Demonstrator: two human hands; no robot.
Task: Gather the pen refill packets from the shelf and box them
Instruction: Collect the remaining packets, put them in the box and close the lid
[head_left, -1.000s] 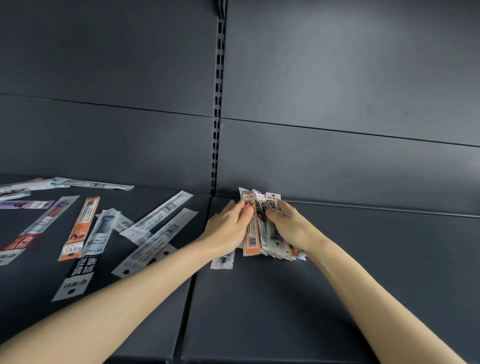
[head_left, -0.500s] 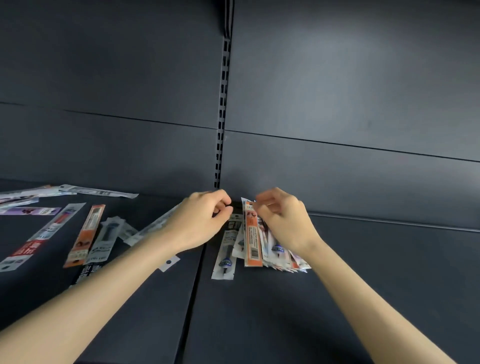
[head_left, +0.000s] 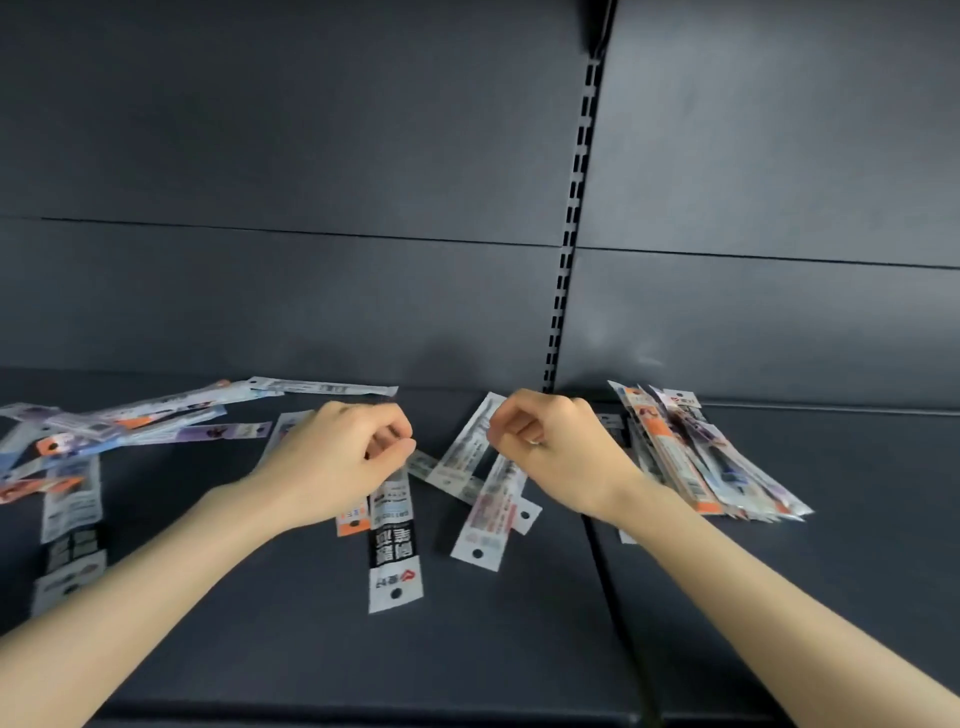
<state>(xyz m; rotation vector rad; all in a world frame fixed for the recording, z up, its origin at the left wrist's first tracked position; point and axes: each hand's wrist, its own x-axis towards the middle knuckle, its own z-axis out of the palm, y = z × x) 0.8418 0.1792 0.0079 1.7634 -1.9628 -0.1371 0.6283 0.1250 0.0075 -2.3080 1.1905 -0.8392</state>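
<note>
Pen refill packets lie on a dark shelf (head_left: 519, 649). A gathered pile of packets (head_left: 696, 457) rests fanned out to the right of my right hand. My left hand (head_left: 337, 457) is curled, its fingertips pinched on the upper end of a black-and-white packet (head_left: 395, 551) lying lengthwise toward me. My right hand (head_left: 556, 452) is curled over two overlapping white packets (head_left: 485, 514), with thumb and fingers closed at the edge of one. Several loose packets (head_left: 104, 431) are scattered at the far left. No box is in view.
The dark back panel rises right behind the packets, with a slotted upright (head_left: 566, 260) between two panels. A seam (head_left: 602, 571) splits the shelf into left and right sections. Another black-and-white packet (head_left: 70, 525) lies near the left edge.
Both hands have left the gathered pile and moved left to the loose packets on the left section. The pile stays lying on the right section. The view has swung left.
</note>
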